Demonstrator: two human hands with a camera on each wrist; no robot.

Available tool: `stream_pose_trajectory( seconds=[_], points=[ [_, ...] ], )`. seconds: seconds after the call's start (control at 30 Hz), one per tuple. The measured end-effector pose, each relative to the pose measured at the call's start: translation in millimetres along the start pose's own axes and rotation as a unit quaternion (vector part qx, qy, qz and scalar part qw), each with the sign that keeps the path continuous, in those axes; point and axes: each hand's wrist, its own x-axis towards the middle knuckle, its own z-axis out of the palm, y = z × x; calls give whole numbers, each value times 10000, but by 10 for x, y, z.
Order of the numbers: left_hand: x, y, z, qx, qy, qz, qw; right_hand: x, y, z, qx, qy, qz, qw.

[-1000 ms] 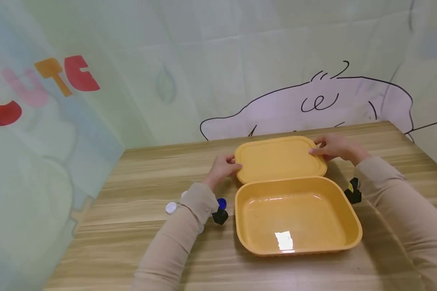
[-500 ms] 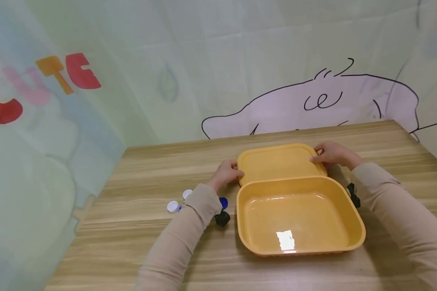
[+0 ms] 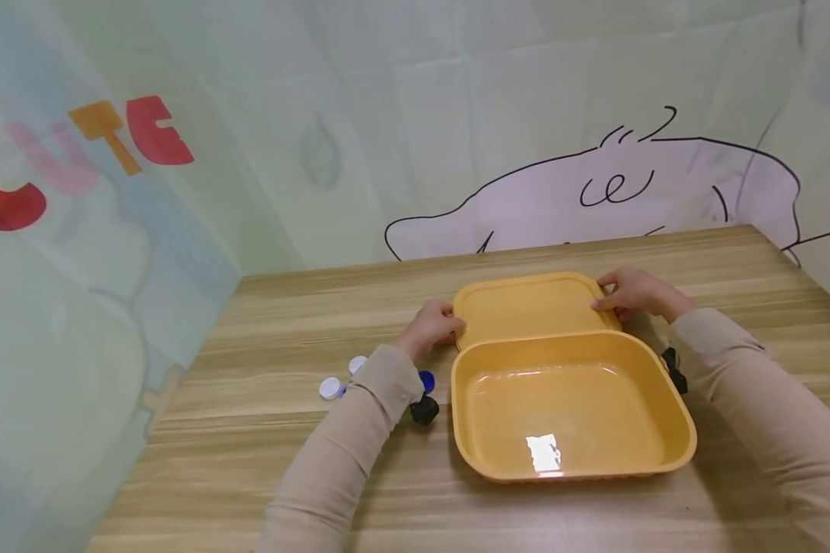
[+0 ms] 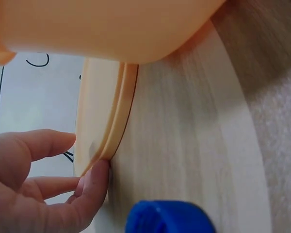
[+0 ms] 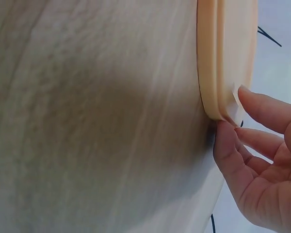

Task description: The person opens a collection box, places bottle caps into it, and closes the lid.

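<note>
A flat yellow lid (image 3: pixel 532 307) with rounded corners lies on the wooden table behind a deep yellow box (image 3: pixel 574 415), whose open top shows nothing inside but a bright reflection. At the lid's left end, my left hand (image 3: pixel 432 326) holds the edge; the left wrist view has its fingertips (image 4: pixel 101 167) low against the rim and the thumb by the top face. The opposite end is held by my right hand (image 3: pixel 638 292), fingers low at the rim and thumb (image 5: pixel 250 99) close over the top. Both hands are beyond the box's far edge.
White bottle caps (image 3: pixel 330 388) and a blue cap (image 3: pixel 426 381) lie around my left forearm, partly hidden by the sleeve. Black wrist-camera mounts (image 3: pixel 425 410) flank the box. A printed cloth (image 3: pixel 318 138) hangs behind the table (image 3: pixel 249 461).
Both hands have lowered the lid toward the table and slightly nearer the box, whose rim now overlaps the lid's front edge in the head view. Over the last half second hardly anything moved.
</note>
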Motion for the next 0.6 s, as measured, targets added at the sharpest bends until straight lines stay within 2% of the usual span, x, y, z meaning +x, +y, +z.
stream_pose_trajectory(
  seconds=[0.43,0.6],
  points=[
    [-1,48,-42,0,-143,-150,9998,-104,-24,-121,466,99,408,9980],
    [-60,131,-118,76,-127,-58,9999,-162,-74,-215,329,228,257,9989]
  ],
)
